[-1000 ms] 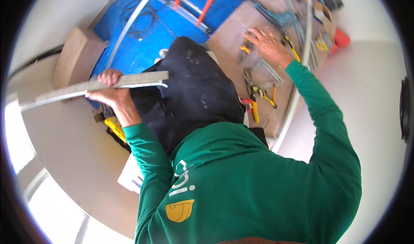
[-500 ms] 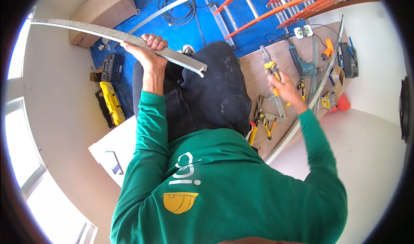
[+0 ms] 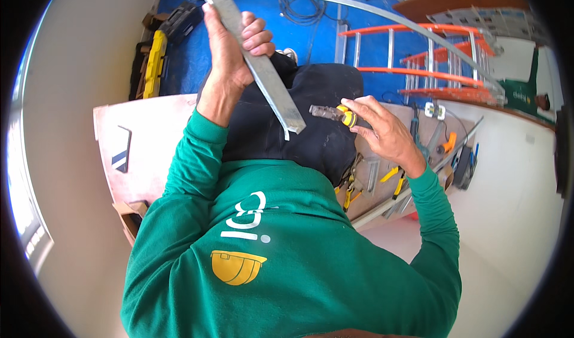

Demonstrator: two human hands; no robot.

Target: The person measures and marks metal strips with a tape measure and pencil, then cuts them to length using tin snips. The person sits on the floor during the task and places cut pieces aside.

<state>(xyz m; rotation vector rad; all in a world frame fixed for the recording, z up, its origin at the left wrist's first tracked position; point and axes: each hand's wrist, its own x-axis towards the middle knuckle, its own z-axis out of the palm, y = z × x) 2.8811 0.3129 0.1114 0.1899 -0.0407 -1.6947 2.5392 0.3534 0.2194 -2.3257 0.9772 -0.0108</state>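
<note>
My left hand (image 3: 226,54) is wrapped round a grey metal profile (image 3: 272,87), a long channel-shaped strip. It slants from the top edge down over my lap, and its near end, at the lower right, has a small bent tab. To the right of that end, my right hand (image 3: 387,132) grips pliers (image 3: 327,113) with yellow and black handles. Their dark jaws point left toward the profile, apart from it. My fingers and palm hide most of the handles. Both hands are above my dark trousers (image 3: 299,93).
A wooden board (image 3: 152,117) at left bears an angled tool (image 3: 122,150). Yellow-handled hand tools (image 3: 353,197) lie at my right, with an orange tool (image 3: 447,144) beyond. An orange ladder (image 3: 412,69) lies on the blue floor (image 3: 251,9). A person in green (image 3: 519,94) is at far right.
My view has turned to the right. The pliers have come from over the board at right to near the profile's end. The profile now slants more steeply, still in my left hand.
</note>
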